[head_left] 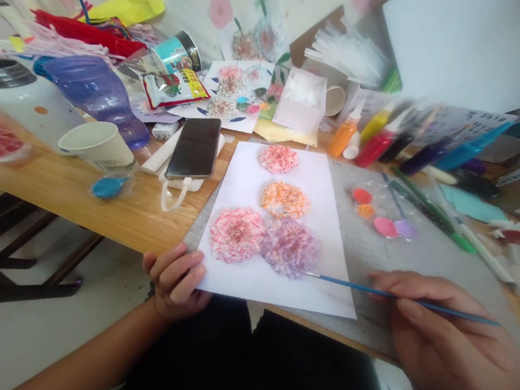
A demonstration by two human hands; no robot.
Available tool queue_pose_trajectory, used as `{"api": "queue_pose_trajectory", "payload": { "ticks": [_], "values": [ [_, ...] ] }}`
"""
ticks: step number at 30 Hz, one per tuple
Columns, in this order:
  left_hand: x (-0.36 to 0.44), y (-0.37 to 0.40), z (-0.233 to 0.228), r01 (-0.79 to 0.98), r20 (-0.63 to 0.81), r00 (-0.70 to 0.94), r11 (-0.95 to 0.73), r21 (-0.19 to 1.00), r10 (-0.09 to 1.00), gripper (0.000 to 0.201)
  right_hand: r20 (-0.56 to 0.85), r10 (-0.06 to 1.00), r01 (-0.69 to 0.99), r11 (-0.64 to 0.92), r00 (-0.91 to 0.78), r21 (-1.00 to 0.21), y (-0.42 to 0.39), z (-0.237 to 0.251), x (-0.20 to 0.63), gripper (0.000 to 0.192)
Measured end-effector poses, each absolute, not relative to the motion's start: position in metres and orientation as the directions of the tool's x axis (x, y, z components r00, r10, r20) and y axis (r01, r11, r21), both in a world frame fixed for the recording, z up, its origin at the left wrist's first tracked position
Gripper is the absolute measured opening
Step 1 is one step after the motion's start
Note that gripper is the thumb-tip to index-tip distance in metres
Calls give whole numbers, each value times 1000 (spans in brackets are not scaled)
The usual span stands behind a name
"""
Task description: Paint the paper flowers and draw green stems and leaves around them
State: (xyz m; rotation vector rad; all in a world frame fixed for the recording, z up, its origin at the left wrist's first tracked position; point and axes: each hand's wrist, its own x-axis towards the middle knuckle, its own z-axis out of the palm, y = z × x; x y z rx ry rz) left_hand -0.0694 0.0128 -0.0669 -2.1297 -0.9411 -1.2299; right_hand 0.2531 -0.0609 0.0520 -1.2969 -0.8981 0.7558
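A white sheet of paper (272,287) bears several round, textured flowers: a red one (278,159), an orange one (284,199), a pink-red one (236,235) and a purple one (290,247). At its lower left corner my left hand (179,281) grips the paper with curled fingers. Between thumb and fingers of my right hand (450,342) is a thin blue paintbrush (353,285). The brush tip meets the lower edge of the purple flower. Right of the paper, a clear palette holds dabs of red, orange, pink and lilac paint (385,227).
A phone (194,149) with a white cable, a paper cup (99,146) and a blue paint dab (107,187) are at left. Paint bottles (344,134) stand behind the grey mat (360,256). Brushes lie at right. Flower pictures (229,88) and a white box (301,99) are behind.
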Motion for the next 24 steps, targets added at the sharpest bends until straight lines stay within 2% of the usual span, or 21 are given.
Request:
{"api": "queue_pose_trajectory", "payload": {
  "ticks": [7,13,24],
  "values": [
    [-72,13,-69,784,879,354,-613,-93,319,28,172,886,62,161,431,-985,-63,51,252,8],
    [-72,12,-69,797,872,361,-595,-105,329,22,190,905,222,110,381,-969,-67,49,252,4],
    [-71,12,-68,799,875,357,-592,-104,328,23,229,892,292,116,390,-949,-68,54,248,2]
  ]
}}
